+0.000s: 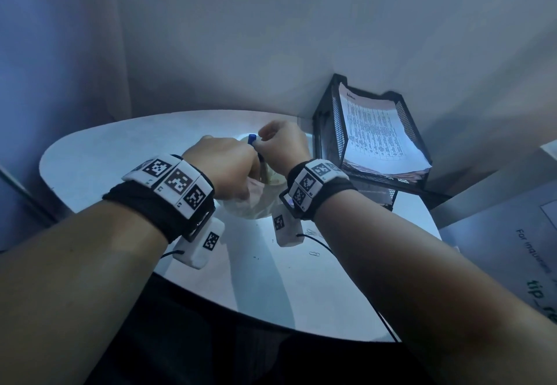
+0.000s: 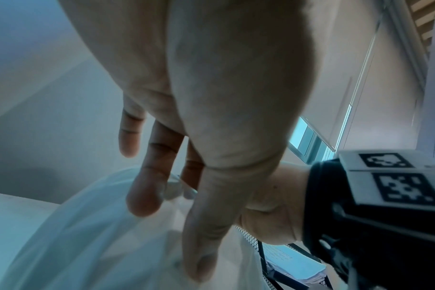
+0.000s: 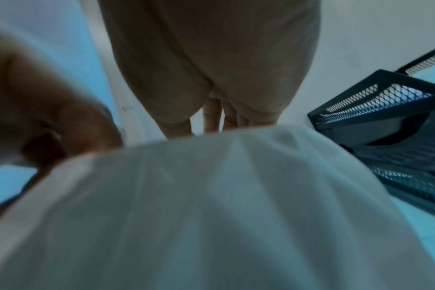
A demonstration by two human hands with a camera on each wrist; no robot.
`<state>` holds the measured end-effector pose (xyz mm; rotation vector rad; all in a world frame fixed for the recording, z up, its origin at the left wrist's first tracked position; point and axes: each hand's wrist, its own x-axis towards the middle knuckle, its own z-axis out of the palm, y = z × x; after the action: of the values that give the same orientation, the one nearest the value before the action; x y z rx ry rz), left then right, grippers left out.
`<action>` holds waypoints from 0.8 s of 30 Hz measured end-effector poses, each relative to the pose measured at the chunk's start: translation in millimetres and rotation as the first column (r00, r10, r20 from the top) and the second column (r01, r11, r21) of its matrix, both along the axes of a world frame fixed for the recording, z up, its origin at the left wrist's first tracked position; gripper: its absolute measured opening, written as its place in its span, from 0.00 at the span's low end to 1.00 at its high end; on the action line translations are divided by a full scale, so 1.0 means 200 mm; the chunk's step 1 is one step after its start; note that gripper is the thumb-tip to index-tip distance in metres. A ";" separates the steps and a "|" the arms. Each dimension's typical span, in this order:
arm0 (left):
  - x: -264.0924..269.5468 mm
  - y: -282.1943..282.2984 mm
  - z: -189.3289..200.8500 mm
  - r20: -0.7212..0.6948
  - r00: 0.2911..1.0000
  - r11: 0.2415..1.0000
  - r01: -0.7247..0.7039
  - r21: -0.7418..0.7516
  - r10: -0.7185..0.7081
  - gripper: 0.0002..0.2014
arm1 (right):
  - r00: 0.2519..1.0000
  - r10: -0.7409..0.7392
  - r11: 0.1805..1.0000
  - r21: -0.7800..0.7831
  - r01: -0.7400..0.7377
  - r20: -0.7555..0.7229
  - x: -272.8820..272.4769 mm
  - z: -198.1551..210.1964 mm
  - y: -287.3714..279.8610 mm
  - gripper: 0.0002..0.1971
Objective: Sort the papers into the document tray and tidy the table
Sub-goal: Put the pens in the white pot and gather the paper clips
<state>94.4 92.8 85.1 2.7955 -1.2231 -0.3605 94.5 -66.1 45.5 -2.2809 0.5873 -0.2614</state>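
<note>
Left hand [image 1: 224,163]: forearm reaching forward over the table [image 1: 99,155], knuckles up, wrist bent down; fingers [image 2: 147,188] and thumb pointing down onto the thin translucent plastic bag [image 1: 259,200], pinching its edge.
Right hand [image 1: 281,143]: wrist raised, hand curled just beside the left one; fingertips pinched on a small blue object [image 1: 252,138] above the bag's mouth; what that object is, cannot tell.
Plastic bag: mid-table, under and between both hands, crumpled; contents unclear.
Papers [image 1: 379,134]: printed stack lying in the top tier of the black mesh document tray [image 1: 325,131], at the table's far right corner, near the right hand.
Paper clip [image 1: 314,253]: loose on the table, near the right wrist.
</note>
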 end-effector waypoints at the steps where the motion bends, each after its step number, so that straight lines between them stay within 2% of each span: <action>1: 0.00 0.00 0.00 -0.001 1.000 1.000 0.005 -0.007 -0.005 0.10 | 1.000 0.011 0.999 -0.030 -0.012 -0.017 0.00 0.00 0.00 0.11; 6: 0.00 0.00 0.00 -0.046 0.999 0.999 -0.013 -0.042 0.011 0.12 | 0.997 0.034 0.997 -0.065 -0.039 -0.066 0.02 -0.03 0.04 0.10; 14: 0.02 0.01 0.00 -0.025 1.000 0.999 -0.006 -0.032 0.005 0.10 | 0.997 0.032 0.998 0.052 -0.028 -0.074 0.04 -0.02 0.01 0.10; 18: 0.02 0.01 -0.01 -0.020 1.000 0.999 -0.017 -0.038 0.016 0.11 | 1.000 0.023 0.999 0.044 -0.024 0.002 -0.02 0.03 -0.05 0.13; 22: 0.04 0.02 -0.03 -0.024 0.999 0.999 -0.048 -0.021 0.048 0.11 | 0.986 -0.084 0.994 0.080 0.073 0.143 -0.13 0.04 -0.21 0.05; 24: 0.05 0.03 -0.04 -0.039 0.997 0.998 -0.068 -0.008 0.068 0.11 | 0.983 -0.145 0.989 0.022 0.143 0.113 -0.20 -0.01 -0.33 0.03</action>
<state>104.8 98.0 77.1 2.8005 -1.1153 -0.4011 54.4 -131.6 43.7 -2.1961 0.6930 -0.4545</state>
